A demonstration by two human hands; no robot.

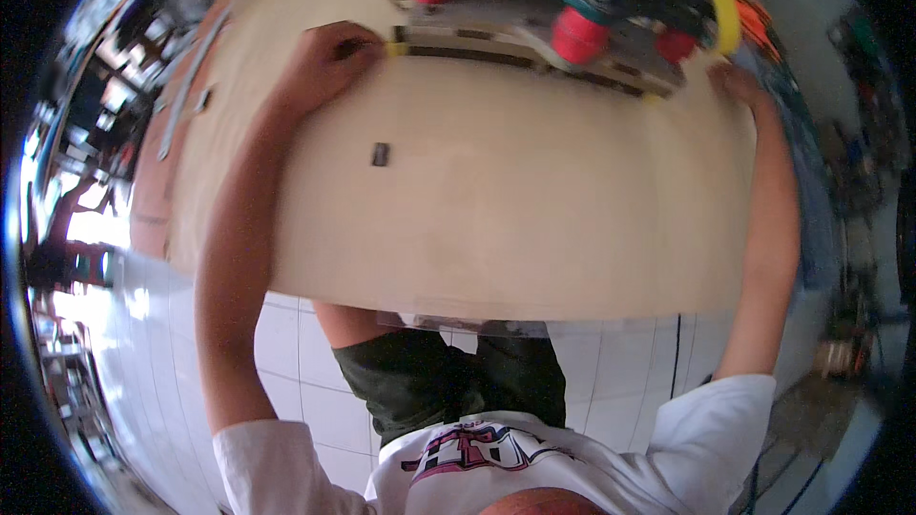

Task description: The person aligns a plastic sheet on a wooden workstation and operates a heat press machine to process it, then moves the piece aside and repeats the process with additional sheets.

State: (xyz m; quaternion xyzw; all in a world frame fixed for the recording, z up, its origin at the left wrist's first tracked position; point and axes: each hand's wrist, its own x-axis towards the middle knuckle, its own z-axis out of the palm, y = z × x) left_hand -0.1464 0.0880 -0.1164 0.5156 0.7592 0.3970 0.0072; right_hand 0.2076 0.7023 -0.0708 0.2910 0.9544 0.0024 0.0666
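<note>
A machine point(534, 0) with teal arms, red rounded knobs and a grey base stands at the far side of the light wooden board point(534, 210). A long pale and dark bar point(477, 46) runs along its near side, with small yellow bits at its ends. At the bar's left end is my left hand point(329, 62), its fingers curled and closed beside a yellow bit; what they hold is hidden. My right hand point(739, 86) is at the machine's right end, below a curved yellow band point(722, 10); motion smears its fingers.
A small black rectangular piece point(380, 154) lies on the board, right of my left forearm. Along the left edge runs a thin metal rod point(205, 52), with a small metal clip point(202, 100) beside it. Orange cables point(749, 10) lie behind the machine's right end.
</note>
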